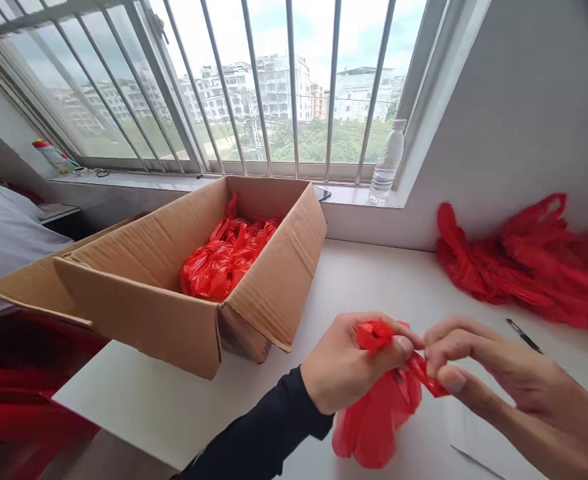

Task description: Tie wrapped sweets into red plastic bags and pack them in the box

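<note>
A red plastic bag (374,427) hangs just over the white table, its lower part bulging around contents I cannot make out. Wrapped around its gathered neck is my left hand (349,363), with a twisted red end poking out above the fist. The fingers of my right hand (479,367) pinch a thin strip of the same bag to the right of the left hand. Behind them, an open cardboard box (279,267) stands on the table by the window, holding several knotted red plastic bags (224,257).
Loose red plastic bags (524,260) lie heaped against the wall at right, near a black pen (524,335). On the sill stand a clear water bottle (388,163) and a colourful bottle (54,157). Another person's light sleeve (9,233) shows at far left.
</note>
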The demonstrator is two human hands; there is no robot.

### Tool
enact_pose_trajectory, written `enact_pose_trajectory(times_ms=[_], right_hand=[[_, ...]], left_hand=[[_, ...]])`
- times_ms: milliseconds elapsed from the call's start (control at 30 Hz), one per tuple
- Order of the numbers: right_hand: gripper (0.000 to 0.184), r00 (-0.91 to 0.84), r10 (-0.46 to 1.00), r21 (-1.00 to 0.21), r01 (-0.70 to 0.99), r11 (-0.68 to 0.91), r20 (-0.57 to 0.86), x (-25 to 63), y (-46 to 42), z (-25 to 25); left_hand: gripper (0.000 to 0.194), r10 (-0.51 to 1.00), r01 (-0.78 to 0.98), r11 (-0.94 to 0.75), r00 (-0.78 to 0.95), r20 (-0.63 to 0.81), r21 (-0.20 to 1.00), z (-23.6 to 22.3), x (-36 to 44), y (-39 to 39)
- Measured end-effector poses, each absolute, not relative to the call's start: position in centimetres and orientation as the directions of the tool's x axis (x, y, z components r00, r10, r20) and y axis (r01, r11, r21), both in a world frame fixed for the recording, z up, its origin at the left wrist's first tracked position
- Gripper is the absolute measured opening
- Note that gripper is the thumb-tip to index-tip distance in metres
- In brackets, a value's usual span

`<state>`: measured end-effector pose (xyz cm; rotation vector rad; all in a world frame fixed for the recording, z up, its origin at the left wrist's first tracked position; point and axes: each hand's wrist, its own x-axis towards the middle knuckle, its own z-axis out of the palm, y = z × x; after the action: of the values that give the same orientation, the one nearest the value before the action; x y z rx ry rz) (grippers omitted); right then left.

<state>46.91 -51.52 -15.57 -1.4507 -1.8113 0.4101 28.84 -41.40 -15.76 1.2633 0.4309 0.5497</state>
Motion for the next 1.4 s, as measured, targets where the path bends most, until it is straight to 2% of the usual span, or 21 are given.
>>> enact_pose_trajectory(times_ms=[100, 167, 233, 333, 400, 467, 567, 733, 900, 1033, 1100, 1133, 1200, 1267, 1333, 1400], right_hand=[[0.029, 0.005, 0.938, -0.738, 0.618, 0.271, 0.348, 46.9, -50.3, -15.6], [0.037, 0.004, 0.966, -0.839, 0.496, 0.223, 0.259, 47.2, -49.4, -16.5], [0.04, -0.006, 0.989, -0.921, 0.363, 0.142, 0.15, 47.3, -48.8, -17.4], [0.039, 0.001, 0.999, -0.968, 0.246, 0.052, 0.054, 47.2, -48.3, -18.6], [0.038, -0.07, 0.998, -0.984, 0.179, 0.019, 0.007, 46.9, -48.1, -19.1], [0.036, -0.148, 0.989, -0.991, 0.136, 0.007, -0.013, 46.8, -47.9, -19.4], [0.029, -0.078, 0.996, -0.972, 0.226, 0.07, 0.053, 46.7, -47.7, -19.3], [0.026, 0.132, 0.978, -0.908, 0.409, 0.093, 0.16, 47.6, -48.6, -19.0], [0.026, 0.261, 0.964, -0.83, 0.547, -0.105, 0.05, 51.3, -51.9, -20.7], [0.03, 0.34, 0.939, -0.831, 0.504, -0.236, -0.061, 52.0, -53.6, -22.3], [0.027, 0.391, 0.92, -0.876, 0.434, -0.212, -0.029, 50.3, -53.5, -22.7], [0.025, 0.412, 0.911, -0.897, 0.403, -0.18, 0.002, 49.1, -53.4, -23.0], [0.023, 0.402, 0.914, -0.914, 0.39, -0.117, 0.054, 46.4, -53.3, -24.0], [0.024, 0.312, 0.945, -0.886, 0.459, -0.062, 0.095, 43.9, -53.6, -25.7], [0.022, 0.227, 0.958, -0.816, 0.577, 0.01, 0.173, 42.3, -54.3, -28.1], [0.031, 0.178, 0.96, -0.723, 0.69, 0.034, 0.215, 41.7, -55.0, -30.8]], left_hand=[[0.01, 0.547, -0.069, 0.071, 0.837, 0.019, 0.995, -14.7, 28.7, -41.1], [0.008, 0.509, -0.015, -0.084, 0.859, 0.056, 0.996, -14.6, 28.7, -40.9], [0.021, 0.528, 0.042, -0.312, 0.838, 0.136, 0.949, -15.1, 28.7, -40.8], [0.04, 0.571, 0.125, -0.63, 0.744, 0.347, 0.767, -16.4, 28.9, -40.7], [0.044, 0.557, 0.099, -0.714, 0.68, 0.476, 0.693, -17.3, 29.0, -40.5], [0.037, 0.537, 0.027, -0.741, 0.624, 0.568, 0.671, -18.0, 29.2, -40.2], [0.032, 0.492, -0.038, -0.769, 0.602, 0.629, 0.638, -18.5, 29.3, -39.7], [0.052, 0.482, 0.073, -0.796, 0.677, 0.556, 0.6, -20.3, 27.6, -39.7], [0.06, 0.535, 0.251, -0.786, 0.733, 0.419, 0.565, -24.4, 21.7, -41.4], [0.053, 0.609, 0.376, -0.748, 0.716, 0.341, 0.548, -26.5, 19.3, -42.9], [0.051, 0.606, 0.388, -0.745, 0.733, 0.308, 0.543, -27.0, 20.3, -43.5], [0.056, 0.585, 0.381, -0.759, 0.755, 0.296, 0.527, -27.2, 21.2, -43.7], [0.067, 0.51, 0.348, -0.811, 0.814, 0.278, 0.471, -27.6, 23.3, -44.1], [0.068, 0.428, 0.312, -0.863, 0.87, 0.247, 0.398, -28.1, 24.8, -44.6], [0.063, 0.404, 0.325, -0.879, 0.896, 0.186, 0.348, -28.6, 25.5, -45.0], [0.063, 0.434, 0.367, -0.87, 0.886, 0.16, 0.33, -29.2, 25.3, -45.4]])
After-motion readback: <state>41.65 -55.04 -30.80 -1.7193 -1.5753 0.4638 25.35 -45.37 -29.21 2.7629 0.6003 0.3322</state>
